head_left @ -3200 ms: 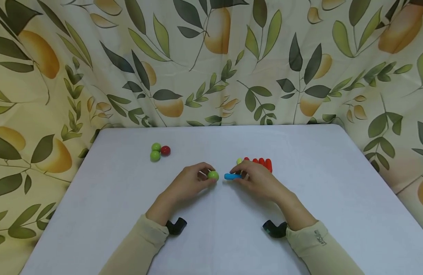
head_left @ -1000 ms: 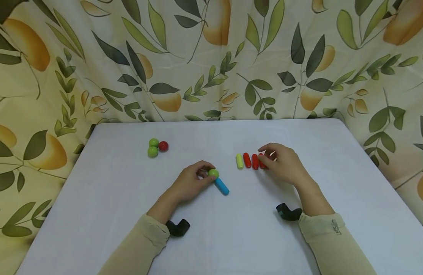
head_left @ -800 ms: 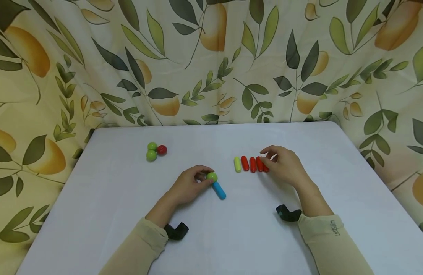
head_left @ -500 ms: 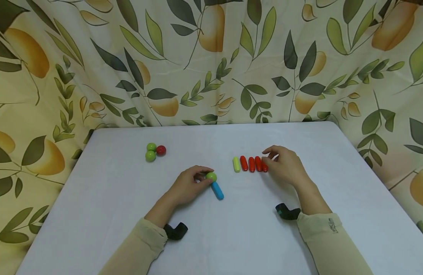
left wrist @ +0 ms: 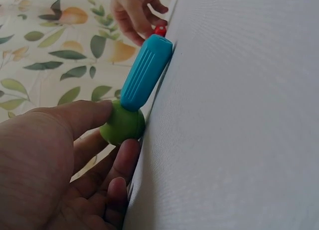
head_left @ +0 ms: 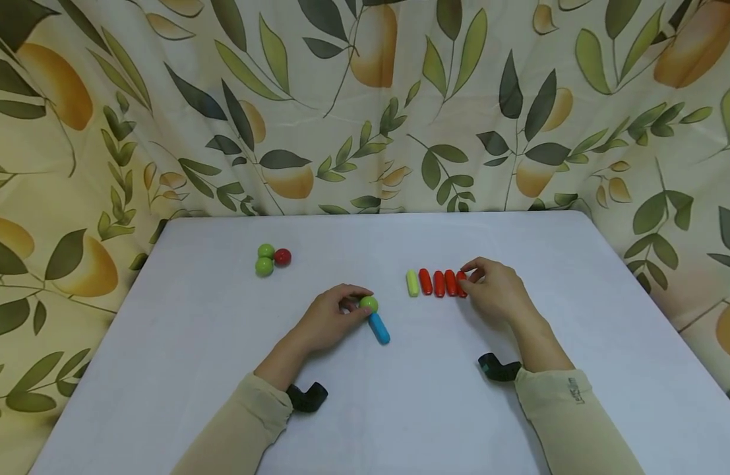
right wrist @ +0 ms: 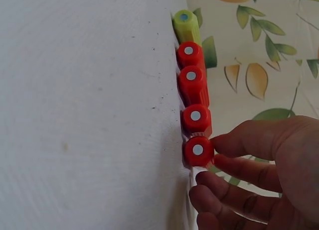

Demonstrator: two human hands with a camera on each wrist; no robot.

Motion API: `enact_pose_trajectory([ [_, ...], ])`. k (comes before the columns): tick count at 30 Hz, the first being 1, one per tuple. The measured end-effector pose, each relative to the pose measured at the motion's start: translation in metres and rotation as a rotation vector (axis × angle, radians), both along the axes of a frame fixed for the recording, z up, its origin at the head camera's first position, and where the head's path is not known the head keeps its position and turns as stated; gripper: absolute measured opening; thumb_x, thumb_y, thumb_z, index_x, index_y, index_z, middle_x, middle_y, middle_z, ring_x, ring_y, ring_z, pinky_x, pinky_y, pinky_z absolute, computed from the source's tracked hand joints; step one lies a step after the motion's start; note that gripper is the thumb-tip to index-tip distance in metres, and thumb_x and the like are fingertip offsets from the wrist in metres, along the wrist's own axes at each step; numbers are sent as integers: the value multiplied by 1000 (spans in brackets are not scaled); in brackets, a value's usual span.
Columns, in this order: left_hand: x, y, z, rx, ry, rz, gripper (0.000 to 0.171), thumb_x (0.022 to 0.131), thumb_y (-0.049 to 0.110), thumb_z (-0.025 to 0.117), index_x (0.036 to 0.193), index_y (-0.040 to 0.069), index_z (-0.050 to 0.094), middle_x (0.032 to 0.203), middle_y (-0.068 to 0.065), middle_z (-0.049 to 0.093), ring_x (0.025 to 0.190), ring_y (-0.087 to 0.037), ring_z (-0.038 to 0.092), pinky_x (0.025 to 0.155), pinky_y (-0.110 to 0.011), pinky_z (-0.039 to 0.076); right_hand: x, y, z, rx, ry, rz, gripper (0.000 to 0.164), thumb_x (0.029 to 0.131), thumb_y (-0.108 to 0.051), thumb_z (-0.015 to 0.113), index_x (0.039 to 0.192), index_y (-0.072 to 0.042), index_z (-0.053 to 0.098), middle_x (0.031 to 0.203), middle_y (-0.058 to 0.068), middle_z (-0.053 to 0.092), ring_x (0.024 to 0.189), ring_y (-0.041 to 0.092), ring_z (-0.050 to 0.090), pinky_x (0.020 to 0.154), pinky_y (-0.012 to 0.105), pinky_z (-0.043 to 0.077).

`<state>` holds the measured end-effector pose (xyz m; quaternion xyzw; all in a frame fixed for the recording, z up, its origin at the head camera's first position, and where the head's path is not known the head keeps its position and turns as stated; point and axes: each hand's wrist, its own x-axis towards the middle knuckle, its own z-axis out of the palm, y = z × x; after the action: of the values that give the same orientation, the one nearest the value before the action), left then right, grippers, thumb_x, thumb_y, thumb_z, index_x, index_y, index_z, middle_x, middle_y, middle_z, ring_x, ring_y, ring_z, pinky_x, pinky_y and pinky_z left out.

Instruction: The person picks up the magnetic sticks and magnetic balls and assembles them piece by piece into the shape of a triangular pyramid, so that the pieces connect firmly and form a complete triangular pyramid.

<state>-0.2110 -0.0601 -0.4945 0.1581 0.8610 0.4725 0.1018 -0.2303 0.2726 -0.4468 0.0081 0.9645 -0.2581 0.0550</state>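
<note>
My left hand (head_left: 332,318) pinches a green ball (head_left: 369,303) between thumb and fingers, low at the tabletop. A blue ribbed rod (left wrist: 147,73) touches that ball and extends from it toward the near right in the head view. At the right end of a row of rods, my right hand (head_left: 498,290) has thumb and index finger on the last red rod (right wrist: 198,151). That row holds several red rods (head_left: 439,284) side by side, with a yellow-green rod (head_left: 412,284) at its left end. Silvery discs show on the red rods' ends in the right wrist view.
Two green balls (head_left: 264,266) and a red ball (head_left: 283,257) sit together at the table's back left. A white cloth covers the table (head_left: 365,409). Behind it hangs a leaf-and-fruit patterned curtain (head_left: 341,132).
The right hand set the blue rod against the green ball, then moved to the red rods and along to the row's right end. The left hand stays on the green ball.
</note>
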Motion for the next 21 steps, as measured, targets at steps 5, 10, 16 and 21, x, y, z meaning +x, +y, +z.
enact_pose_trajectory([
  [5,-2,2,1,-2,16,-6,32,100,32,70,132,28,69,112,7,67,98,-14,61,86,-35,49,-1,1,1,6,-3,-21,37,98,-22,60,130,-4,63,113,19,68,96,33,63,76,39,49],
  [10,-3,2,2,-4,21,-8,32,100,31,70,131,27,69,112,7,66,98,-14,60,85,-35,50,-1,0,4,5,-18,-44,39,96,-21,61,131,-4,63,112,19,67,94,32,60,74,37,46],
  [16,-3,1,0,-5,18,-10,32,100,30,70,132,27,69,110,6,67,98,-14,60,85,-35,50,-1,-1,3,-1,-55,-51,42,95,-22,64,132,-3,61,111,19,66,92,32,59,72,36,45],
  [21,-2,0,-2,-16,23,-16,33,100,30,70,133,27,69,111,6,67,98,-13,60,86,-35,50,0,1,0,15,-69,-59,43,94,-22,65,133,-3,61,109,19,67,90,30,60,71,34,45],
])
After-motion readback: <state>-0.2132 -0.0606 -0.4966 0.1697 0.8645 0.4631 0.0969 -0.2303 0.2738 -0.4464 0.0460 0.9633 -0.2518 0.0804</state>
